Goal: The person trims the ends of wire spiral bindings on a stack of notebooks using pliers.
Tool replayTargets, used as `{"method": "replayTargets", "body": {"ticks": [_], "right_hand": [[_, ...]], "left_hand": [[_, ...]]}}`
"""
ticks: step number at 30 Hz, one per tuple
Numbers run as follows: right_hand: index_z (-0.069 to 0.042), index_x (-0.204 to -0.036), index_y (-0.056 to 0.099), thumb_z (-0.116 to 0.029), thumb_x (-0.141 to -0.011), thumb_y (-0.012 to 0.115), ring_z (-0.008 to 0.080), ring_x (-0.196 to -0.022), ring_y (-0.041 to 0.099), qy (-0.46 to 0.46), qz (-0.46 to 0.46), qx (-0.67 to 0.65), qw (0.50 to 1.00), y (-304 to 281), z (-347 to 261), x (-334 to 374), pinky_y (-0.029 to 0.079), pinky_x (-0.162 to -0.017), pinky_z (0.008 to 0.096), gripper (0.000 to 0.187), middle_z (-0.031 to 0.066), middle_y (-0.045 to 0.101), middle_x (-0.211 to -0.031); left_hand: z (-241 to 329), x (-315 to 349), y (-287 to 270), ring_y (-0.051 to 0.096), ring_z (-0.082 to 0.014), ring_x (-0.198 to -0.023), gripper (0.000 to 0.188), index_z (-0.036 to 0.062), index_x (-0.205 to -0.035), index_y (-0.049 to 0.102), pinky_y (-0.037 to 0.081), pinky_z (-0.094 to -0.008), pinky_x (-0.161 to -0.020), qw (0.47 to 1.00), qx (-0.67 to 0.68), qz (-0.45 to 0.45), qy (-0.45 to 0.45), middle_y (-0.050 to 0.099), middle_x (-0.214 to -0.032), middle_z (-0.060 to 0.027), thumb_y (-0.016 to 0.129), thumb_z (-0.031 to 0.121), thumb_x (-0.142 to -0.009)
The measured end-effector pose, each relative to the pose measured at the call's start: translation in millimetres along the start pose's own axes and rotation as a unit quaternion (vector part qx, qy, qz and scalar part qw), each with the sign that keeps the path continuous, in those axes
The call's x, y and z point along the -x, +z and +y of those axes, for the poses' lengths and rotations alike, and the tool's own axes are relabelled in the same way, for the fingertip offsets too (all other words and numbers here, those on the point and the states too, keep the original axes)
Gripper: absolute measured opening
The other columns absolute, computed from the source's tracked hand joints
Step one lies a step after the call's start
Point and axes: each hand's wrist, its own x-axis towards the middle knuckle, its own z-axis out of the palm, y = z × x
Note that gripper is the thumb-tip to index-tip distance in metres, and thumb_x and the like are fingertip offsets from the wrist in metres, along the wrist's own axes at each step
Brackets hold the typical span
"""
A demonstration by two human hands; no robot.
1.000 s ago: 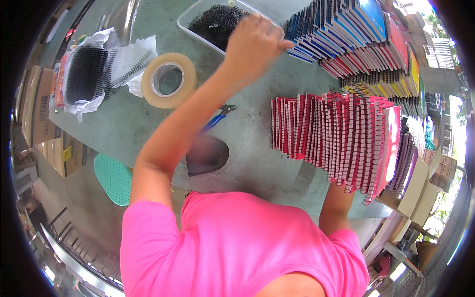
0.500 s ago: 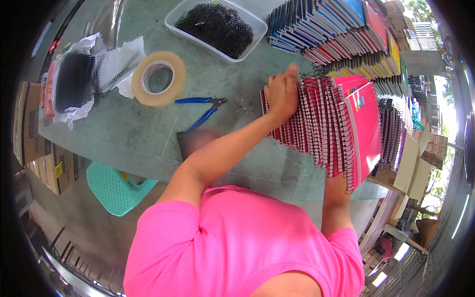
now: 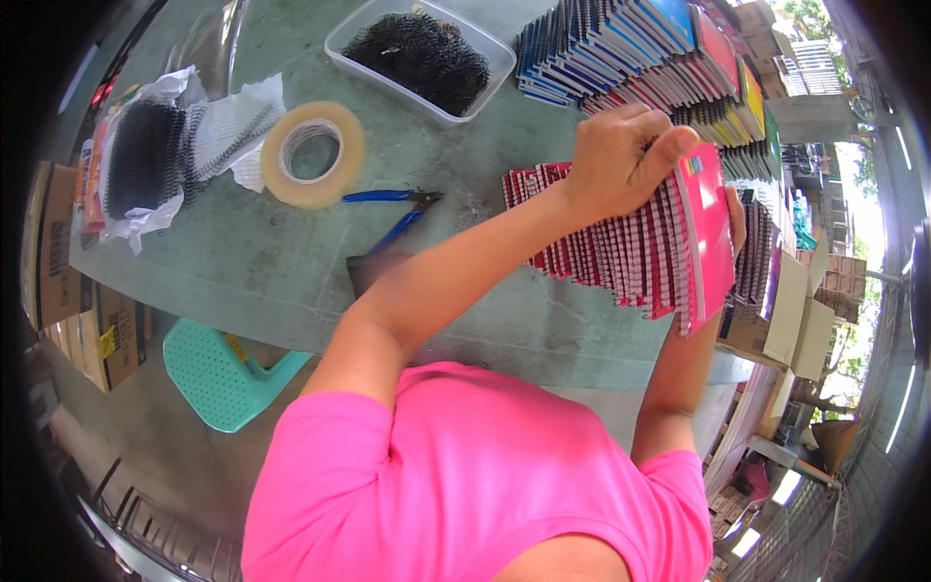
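A row of red spiral notebooks stands packed together on the table, with dark coil bindings toward me. My left hand reaches over the top of the row near its right end. Its fingers are curled and the thumb lies against the upper edge of the end notebook. My right hand is round the right side of that notebook. Only a few of its fingers show at the cover's edge; the notebook hides the rest.
Blue-handled cutters, a big tape roll and a plastic tub of black coils are on the table. More coils lie on white paper at left. Stacked notebooks stand behind; a green stool is below left.
My left hand has moved right along the top of the red notebooks, from the left end to the right. My right hand has risen along their right side. The end notebook now stands more upright.
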Motion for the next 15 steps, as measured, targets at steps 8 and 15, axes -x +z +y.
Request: {"method": "replayTargets", "body": {"ticks": [8, 15], "right_hand": [[-0.001, -0.109, 0.053, -0.031, -0.09, 0.046, 0.0192, -0.092, 0.056, 0.094, 0.009, 0.13, 0.987, -17.1, -39.9, -36.7, 0.045, -0.082, 0.0295, 0.036, 0.011, 0.058, -0.105], [0.002, -0.133, 0.04, -0.035, -0.096, 0.029, 0.0201, -0.128, 0.037, -0.055, -0.239, 0.579, 0.777, 97.4, -98.1, -57.6, 0.021, -0.109, 0.0324, 0.053, 0.0111, 0.043, -0.136]], "left_hand": [[-14.2, -3.1, -31.9, 0.058, -0.03, -0.08, 0.035, 0.0028, -0.094, 0.059, 0.046, -0.039, -0.071, 0.965, -0.179, 0.076, 0.178, 0.057, -0.083, -0.0145, 0.051, 0.037, -0.09], [-20.8, 128.2, -194.1, 0.049, -0.0344, -0.105, 0.062, 0.0057, -0.119, 0.049, 0.044, -0.0432, -0.084, 0.7, -0.587, -0.391, -0.112, 0.051, -0.109, -0.0186, 0.074, 0.027, -0.067]]}}
